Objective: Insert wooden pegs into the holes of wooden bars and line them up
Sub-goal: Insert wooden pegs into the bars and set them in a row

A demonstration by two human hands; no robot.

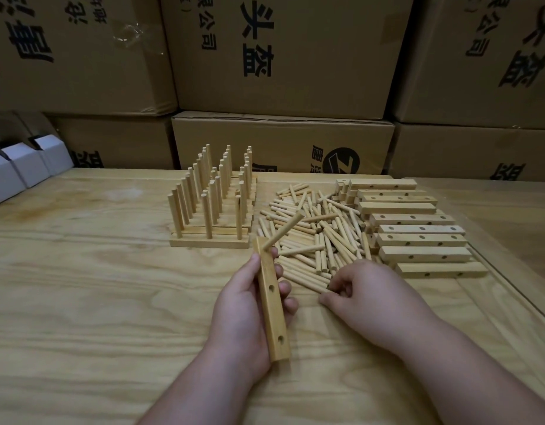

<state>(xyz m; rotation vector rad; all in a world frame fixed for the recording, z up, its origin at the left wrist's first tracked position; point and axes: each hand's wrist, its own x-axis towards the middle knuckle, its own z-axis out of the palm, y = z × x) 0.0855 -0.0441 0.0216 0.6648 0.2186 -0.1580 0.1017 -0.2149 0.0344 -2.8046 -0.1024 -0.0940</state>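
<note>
Worktop [81, 271]: pale wood, strong grain, a seam running along its right side. Behind its far edge, stacked brown cardboard boxes [280, 56] with large black printed characters; one lower box [283, 142] carries a round black logo. Far left: small white cartons [29, 164], lined up in a row, flaps open.

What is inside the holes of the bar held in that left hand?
The bar in the left hand has one peg standing in its far hole. Two nearer holes show dark and empty. Fingers cover part of its back side.
</note>
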